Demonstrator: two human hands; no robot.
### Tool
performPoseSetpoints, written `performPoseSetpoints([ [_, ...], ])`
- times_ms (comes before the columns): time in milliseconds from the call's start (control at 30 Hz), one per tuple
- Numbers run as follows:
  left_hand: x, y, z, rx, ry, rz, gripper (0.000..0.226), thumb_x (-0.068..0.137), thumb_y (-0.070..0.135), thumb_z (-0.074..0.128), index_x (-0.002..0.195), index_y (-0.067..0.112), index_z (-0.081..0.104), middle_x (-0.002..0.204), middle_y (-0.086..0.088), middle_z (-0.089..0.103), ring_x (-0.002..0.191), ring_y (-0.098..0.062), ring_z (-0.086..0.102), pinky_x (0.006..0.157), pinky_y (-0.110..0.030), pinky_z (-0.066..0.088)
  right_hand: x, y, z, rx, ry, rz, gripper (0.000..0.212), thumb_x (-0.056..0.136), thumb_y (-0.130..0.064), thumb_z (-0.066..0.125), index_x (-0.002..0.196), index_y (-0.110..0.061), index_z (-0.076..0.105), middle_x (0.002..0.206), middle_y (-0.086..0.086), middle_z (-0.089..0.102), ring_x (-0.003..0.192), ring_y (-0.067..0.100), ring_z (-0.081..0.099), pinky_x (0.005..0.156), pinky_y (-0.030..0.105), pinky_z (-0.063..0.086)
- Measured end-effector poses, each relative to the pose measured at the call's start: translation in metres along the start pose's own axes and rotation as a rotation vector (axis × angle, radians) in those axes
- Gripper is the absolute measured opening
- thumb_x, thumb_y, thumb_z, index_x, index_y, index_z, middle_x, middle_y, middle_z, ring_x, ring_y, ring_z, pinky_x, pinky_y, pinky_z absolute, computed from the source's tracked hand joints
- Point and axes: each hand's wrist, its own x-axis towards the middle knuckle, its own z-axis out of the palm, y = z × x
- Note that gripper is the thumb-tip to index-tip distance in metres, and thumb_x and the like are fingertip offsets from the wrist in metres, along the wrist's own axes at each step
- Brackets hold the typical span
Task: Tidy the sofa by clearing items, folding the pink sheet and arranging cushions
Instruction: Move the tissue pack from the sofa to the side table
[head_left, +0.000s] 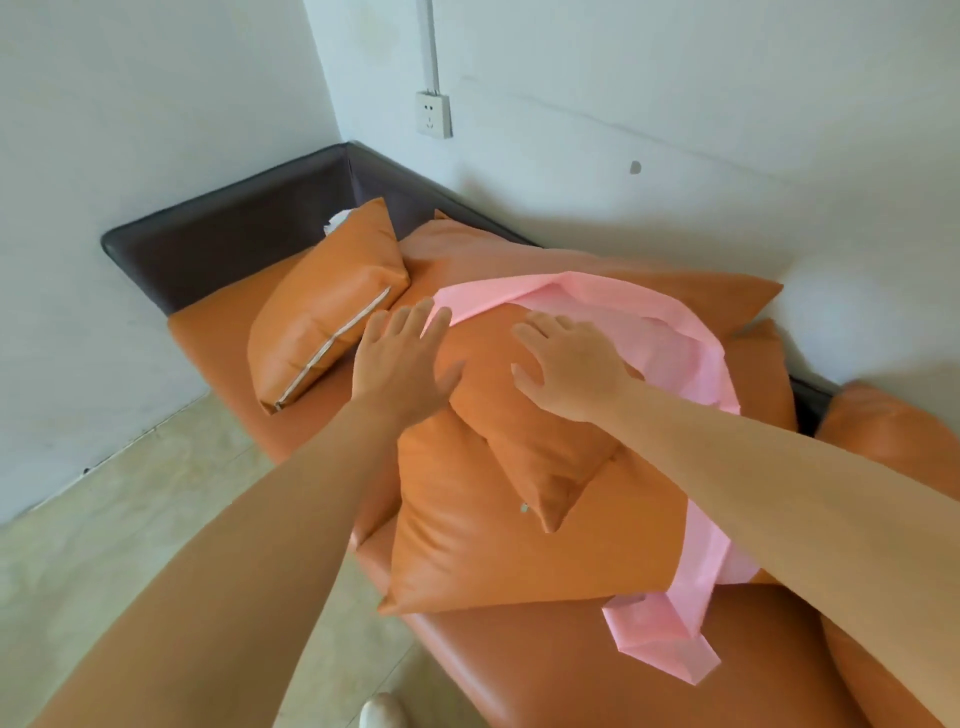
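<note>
An orange leather sofa (545, 670) with a dark frame stands in a room corner. A small orange cushion (524, 415) lies on top of a larger orange cushion (498, 545) in the middle of the seat. My left hand (402, 358) and my right hand (571, 369) both rest flat on the small cushion with fingers spread. A crumpled pink sheet (691, 353) lies behind and under these cushions and trails down to the seat front. Another orange cushion (327, 312) with a zip leans at the left end.
More orange cushions (753, 353) are piled behind the sheet and one (893, 431) sits at the right. A bit of white paper (336, 221) shows behind the left cushion. A wall socket (434, 114) is above. Pale tiled floor (104, 519) lies to the left, a white shoe (382, 712) below.
</note>
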Motion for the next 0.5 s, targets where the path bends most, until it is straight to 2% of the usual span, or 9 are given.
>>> performPoseSetpoints([
  [167, 0.012, -0.106, 0.018, -0.104, -0.021, -0.064, 0.062, 0.093, 0.051, 0.045, 0.146, 0.022, 0.030, 0.152, -0.003, 0.030, 0.135, -0.026, 0.033, 0.110, -0.041, 0.021, 0.080, -0.070, 0.017, -0.007, -0.054, -0.001, 0.051, 0.093, -0.039, 0.048, 0.138, -0.015, 0.045, 0.147, 0.009, 0.041, 0.124, 0.030, 0.048, 0.095, 0.042, 0.040],
  [500, 0.032, -0.281, 0.048, -0.009, -0.028, -0.082, 0.066, 0.093, 0.057, 0.038, 0.148, 0.023, 0.023, 0.155, -0.002, 0.023, 0.138, -0.021, 0.027, 0.112, -0.039, 0.018, 0.226, -0.192, 0.037, 0.008, -0.062, -0.088, 0.047, 0.089, -0.036, 0.052, 0.128, -0.010, 0.055, 0.134, 0.013, 0.054, 0.112, 0.034, 0.056, 0.084, 0.046, 0.048],
])
